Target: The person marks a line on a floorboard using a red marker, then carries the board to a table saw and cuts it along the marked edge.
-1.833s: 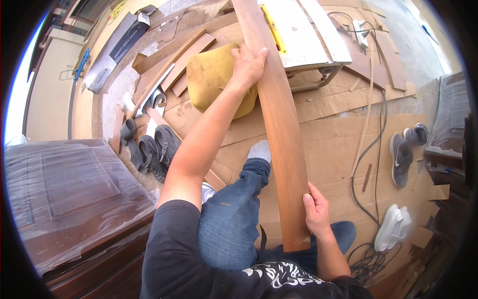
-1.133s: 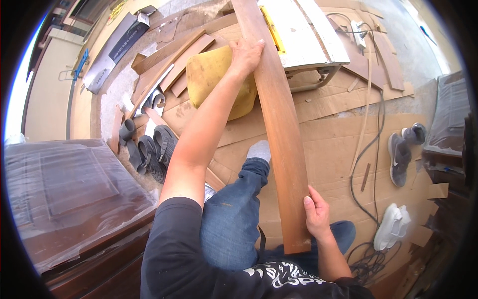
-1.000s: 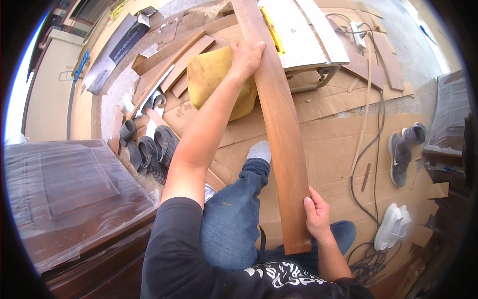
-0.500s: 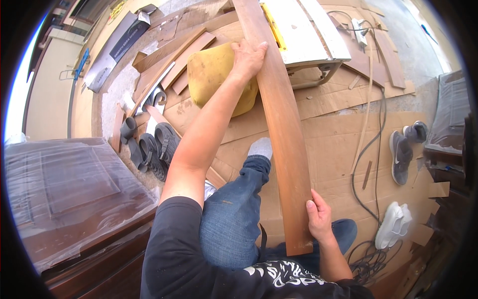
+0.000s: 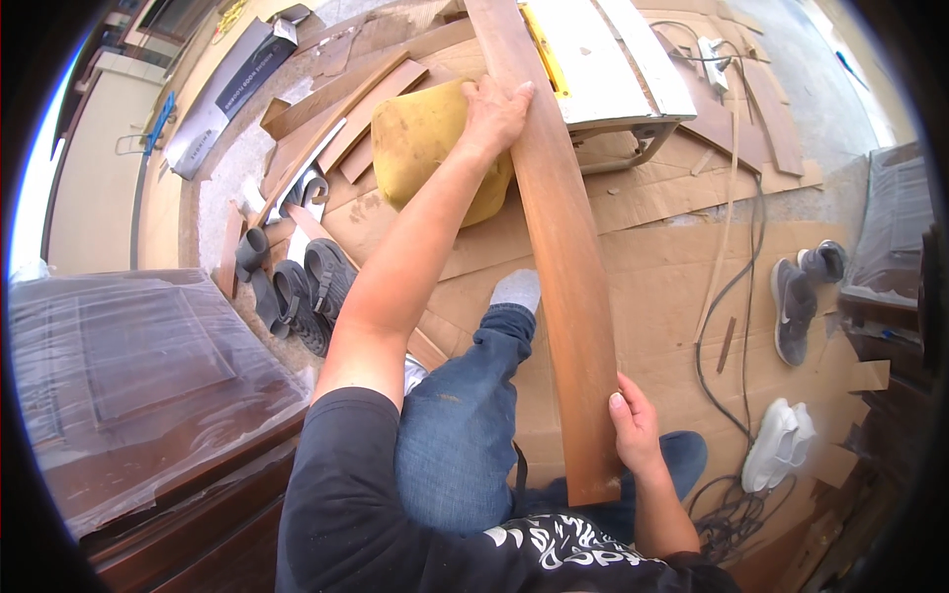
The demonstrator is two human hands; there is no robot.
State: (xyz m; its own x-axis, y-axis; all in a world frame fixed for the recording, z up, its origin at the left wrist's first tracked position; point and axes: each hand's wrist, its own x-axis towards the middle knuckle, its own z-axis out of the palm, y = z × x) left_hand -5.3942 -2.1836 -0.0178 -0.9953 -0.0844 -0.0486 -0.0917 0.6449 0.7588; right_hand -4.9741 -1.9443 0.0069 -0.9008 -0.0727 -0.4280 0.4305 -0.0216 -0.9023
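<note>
From where I stand, the biggest thing is the flat brown cardboard laid over the floor. Next is a dark brown wooden cabinet wrapped in cloudy clear plastic, off on the left. A person in blue jeans and a black shirt sits low on the cardboard. Ahead is a white box-shaped stand with a thin yellow strip on it.

The long, flat, brown wooden plank is in front of the person. It runs from the lap up past the left side of the stand, and its far end goes out of sight. I can't tell if it rests on the stand.

A black and white long cardboard box lies at the far left. A lumpy, dirty yellow block sits near the plank, partly behind the left arm. Dark grey rubber sandals lie on the left, and soft white shoes on the right.

The left hand has its grip pinching the plank's left edge, thumb on top. The right hand pinches the right edge near the close end; some fingers are hidden. Smallest is a white power strip, right of the stand.
</note>
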